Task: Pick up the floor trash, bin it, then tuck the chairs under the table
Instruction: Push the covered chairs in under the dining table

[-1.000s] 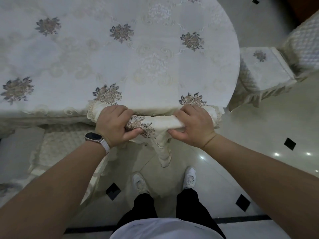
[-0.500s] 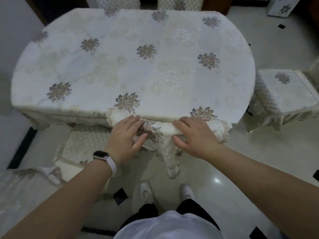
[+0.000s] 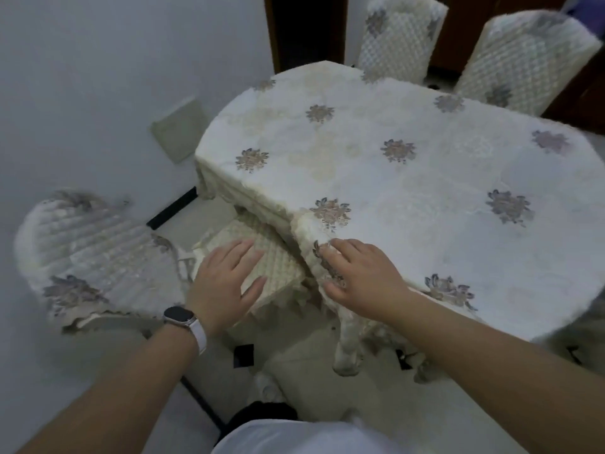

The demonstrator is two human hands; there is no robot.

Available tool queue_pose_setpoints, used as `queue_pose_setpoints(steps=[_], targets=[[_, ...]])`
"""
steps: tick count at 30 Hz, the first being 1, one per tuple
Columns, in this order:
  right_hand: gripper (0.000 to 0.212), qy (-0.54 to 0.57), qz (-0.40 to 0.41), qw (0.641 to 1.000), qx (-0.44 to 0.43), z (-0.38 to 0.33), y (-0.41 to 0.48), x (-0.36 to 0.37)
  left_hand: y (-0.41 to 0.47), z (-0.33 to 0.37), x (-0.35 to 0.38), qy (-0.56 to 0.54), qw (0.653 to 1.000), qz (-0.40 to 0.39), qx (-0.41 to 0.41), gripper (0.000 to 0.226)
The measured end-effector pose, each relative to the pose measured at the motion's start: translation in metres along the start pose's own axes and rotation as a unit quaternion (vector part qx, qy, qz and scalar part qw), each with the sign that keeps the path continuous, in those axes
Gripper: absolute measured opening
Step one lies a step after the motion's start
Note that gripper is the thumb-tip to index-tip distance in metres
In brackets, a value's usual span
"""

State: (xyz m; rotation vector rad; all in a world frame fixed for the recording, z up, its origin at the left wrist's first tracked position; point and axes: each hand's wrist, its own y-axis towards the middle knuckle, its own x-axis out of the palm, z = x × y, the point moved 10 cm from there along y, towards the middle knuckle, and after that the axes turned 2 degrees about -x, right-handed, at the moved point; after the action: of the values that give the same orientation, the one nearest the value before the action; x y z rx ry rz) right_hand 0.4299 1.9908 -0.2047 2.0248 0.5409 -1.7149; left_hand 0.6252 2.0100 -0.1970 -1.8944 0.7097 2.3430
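Chairs: the nearest chair (image 3: 98,257), blurred, stands left of the desk (image 3: 425,178), seat half hidden beneath it, while the left hand (image 3: 226,283) hovers flat, fingers (image 3: 240,253) spread, and the right hand (image 3: 363,276) lies open-fingered on the tablecloth's edge.

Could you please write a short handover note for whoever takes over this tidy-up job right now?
Left hand: open, fingers spread, over the quilted seat of the chair on the left; contact is unclear.
Right hand: open, resting on the chair back that stands against the table edge.
Table: covered with a floral cloth.
Done, as far as it shows: that chair is tucked in, and two chairs at the far side stand close to the table. No trash shows on the visible floor; the bin is out of view.
Left: the chair on the left, with its back away from the table, is only part-way under.
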Motion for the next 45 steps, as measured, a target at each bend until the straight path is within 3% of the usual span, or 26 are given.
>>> queue_pose_setpoints(steps=[11, 22, 25, 36, 45], targets=[[0.052, -0.017, -0.012, 0.988, -0.151, -0.11, 0.102, 0.008, -0.062, -0.106, -0.035, 0.047, 0.989, 0.033, -0.133, 0.045], [0.052, -0.026, 0.001, 0.982, -0.185, -0.191, 0.189, 0.025, -0.078, -0.224, -0.046, 0.031, 0.971, 0.013, -0.238, 0.048], [0.051, -0.003, -0.002, 0.979, -0.205, -0.215, 0.209, 0.03, -0.091, -0.25, -0.06, 0.033, 0.96, 0.042, -0.276, 0.048], [0.051, 0.045, -0.037, 0.944, -0.325, -0.298, 0.303, 0.083, -0.167, -0.356, -0.073, 0.022, 0.861, 0.066, -0.503, 0.051], [0.053, 0.1, -0.085, 0.865, -0.485, -0.397, 0.398, 0.113, -0.187, -0.413, -0.081, 0.048, 0.802, 0.052, -0.594, 0.055]])
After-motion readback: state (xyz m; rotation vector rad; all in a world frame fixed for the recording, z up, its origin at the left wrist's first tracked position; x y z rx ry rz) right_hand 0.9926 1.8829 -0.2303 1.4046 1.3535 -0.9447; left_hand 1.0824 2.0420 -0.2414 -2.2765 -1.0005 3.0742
